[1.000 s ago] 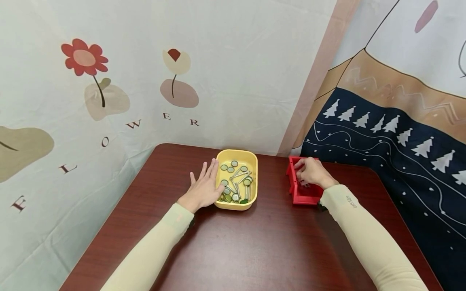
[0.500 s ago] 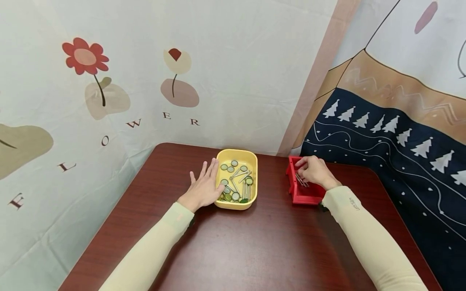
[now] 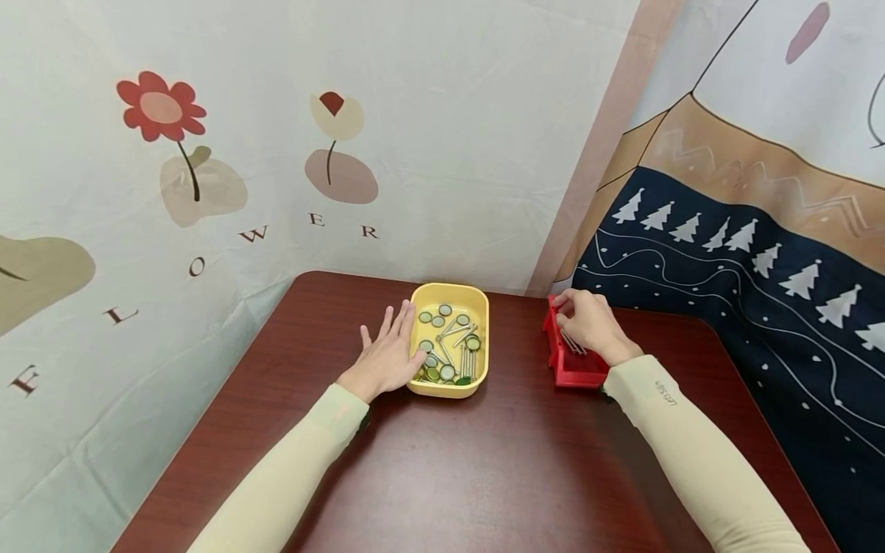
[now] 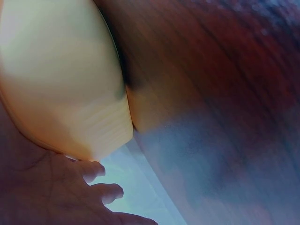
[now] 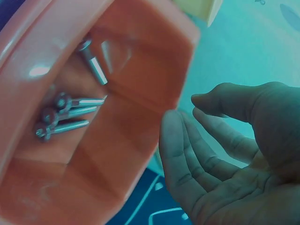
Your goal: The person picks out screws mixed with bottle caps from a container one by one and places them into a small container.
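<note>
My left hand (image 3: 384,358) has its fingers spread and rests against the left rim of a yellow tray (image 3: 448,392). Flat round bottle caps (image 3: 447,372) and silver bolts (image 3: 445,353) lie mixed in that tray. Over the far part of a red bin (image 3: 579,379), my right hand (image 3: 596,322) hovers near the rim. In the right wrist view its thumb and fingers curve loosely apart, with nothing between them. Three bolts (image 5: 70,113) lie side by side inside the bin, and another bolt (image 5: 93,61) lies apart from them. The left wrist view shows the yellow tray's side (image 4: 70,84) beside the fingertips.
Both containers stand toward the back of a dark red-brown wooden table (image 3: 442,476), the bin to the right of the tray. A pale cloth with flower prints (image 3: 442,153) hangs behind, and a dark blue tree-patterned cloth (image 3: 747,307) hangs at the right.
My right hand has drawn up and back toward the bin's far rim, away from the bolts, which now show more in the bin. The left hand stays at the tray.
</note>
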Tool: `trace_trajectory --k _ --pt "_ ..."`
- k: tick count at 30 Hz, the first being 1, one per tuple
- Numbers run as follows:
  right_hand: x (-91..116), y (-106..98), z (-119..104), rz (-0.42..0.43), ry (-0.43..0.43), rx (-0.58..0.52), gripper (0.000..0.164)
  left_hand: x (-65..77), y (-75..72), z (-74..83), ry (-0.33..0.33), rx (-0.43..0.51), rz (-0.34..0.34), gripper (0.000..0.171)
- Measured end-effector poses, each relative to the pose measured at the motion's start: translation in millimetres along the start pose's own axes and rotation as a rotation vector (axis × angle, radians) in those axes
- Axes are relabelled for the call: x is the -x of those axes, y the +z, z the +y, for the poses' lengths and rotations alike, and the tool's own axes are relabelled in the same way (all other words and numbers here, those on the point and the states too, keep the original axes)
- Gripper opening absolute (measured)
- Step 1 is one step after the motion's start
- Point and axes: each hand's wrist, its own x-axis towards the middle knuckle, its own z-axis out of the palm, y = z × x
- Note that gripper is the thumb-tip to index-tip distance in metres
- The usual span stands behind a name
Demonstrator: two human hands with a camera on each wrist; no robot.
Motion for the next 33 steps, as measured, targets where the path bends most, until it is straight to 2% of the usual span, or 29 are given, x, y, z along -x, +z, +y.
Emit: trace_trajectory --k 7,14,20,26,33 --pt "2.0 3.0 -20.2 -0.011 -0.067 -0.007 0.035 0.1 -0.6 1.5 0.001 0.007 0.003 0.097" --pt "2.5 11.6 -53.3 -0.066 -0.154 0.003 0.035 -0.3 -1.3 1.4 0.002 0.001 0.006 0.096" --pt "4.1 21.3 -88.6 -0.150 -0.220 0.054 0.037 1.0 -2.0 1.5 -0.004 0.005 0.000 0.097" --pt "0.0 38.7 -122.8 -0.207 -0.342 0.113 0.031 1.0 -2.3 0.9 -0.009 0.006 -0.001 0.098" --pt "-8.0 64.4 -151.3 -0.319 -0.355 0.234 0.034 1.1 -0.8 0.0 -0.012 0.008 -0.008 0.098"
